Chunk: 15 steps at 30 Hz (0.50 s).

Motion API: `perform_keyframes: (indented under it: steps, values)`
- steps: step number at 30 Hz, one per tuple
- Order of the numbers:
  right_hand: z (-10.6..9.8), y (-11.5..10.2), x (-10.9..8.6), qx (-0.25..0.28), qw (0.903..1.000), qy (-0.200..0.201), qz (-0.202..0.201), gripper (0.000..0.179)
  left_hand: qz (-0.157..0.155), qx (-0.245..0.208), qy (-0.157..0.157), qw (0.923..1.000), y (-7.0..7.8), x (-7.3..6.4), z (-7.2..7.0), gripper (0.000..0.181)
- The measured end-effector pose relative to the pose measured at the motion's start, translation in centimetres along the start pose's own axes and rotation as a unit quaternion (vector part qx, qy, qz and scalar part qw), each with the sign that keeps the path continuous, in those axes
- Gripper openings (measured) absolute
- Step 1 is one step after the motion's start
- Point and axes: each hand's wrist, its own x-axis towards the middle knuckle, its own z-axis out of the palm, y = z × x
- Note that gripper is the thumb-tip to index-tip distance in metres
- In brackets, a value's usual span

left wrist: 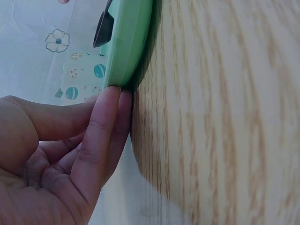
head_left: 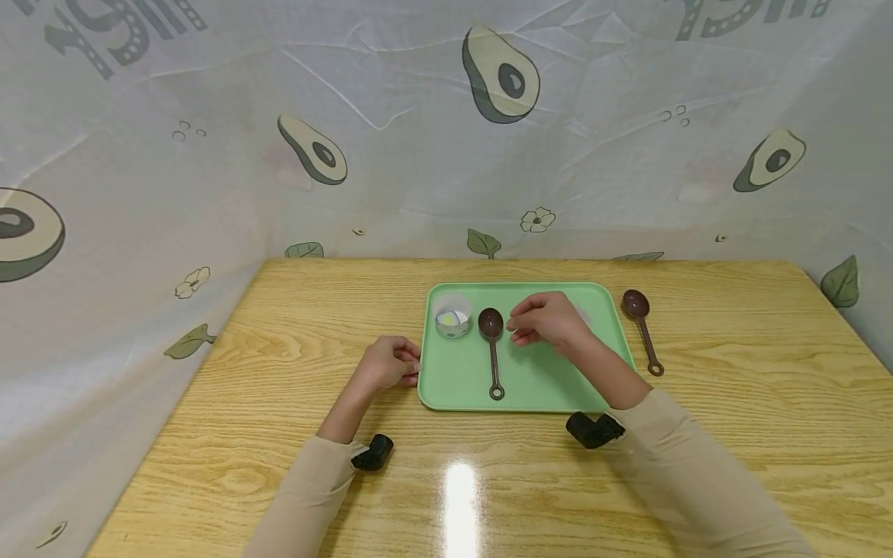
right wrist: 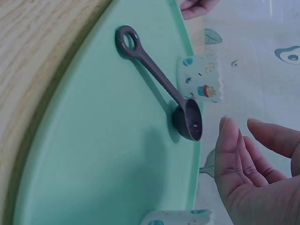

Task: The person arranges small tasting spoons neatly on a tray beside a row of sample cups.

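On a green tray (head_left: 446,391) lies a brown measuring spoon (head_left: 491,325), bowl toward the back and ringed handle toward the front. My right hand (head_left: 547,319) hovers just right of the spoon's bowl; in the right wrist view its thumb and fingertips (right wrist: 226,129) are apart, with nothing between them. My left hand (head_left: 391,363) pinches the tray's left rim, as the left wrist view shows up close. A patterned paper cup (head_left: 453,329) stands at the tray's back left, something white and yellow inside. Behind my right hand, a second patterned cup (right wrist: 176,218) is mostly hidden.
Another brown measuring spoon (head_left: 643,329) lies on the wooden table (head_left: 314,310), right of the tray. A pale cloth (head_left: 405,155) printed with avocados hangs behind and at the sides of the table.
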Motion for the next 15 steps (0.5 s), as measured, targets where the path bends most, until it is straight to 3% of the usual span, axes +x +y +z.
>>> perform_keyframes:
  steps: [15]
  values:
    - [-3.1,-1.2,-0.9,-0.003,1.0000,0.001,-0.006,0.019,0.001,0.002,0.001,1.0000,0.1,0.0,0.0,0.014]
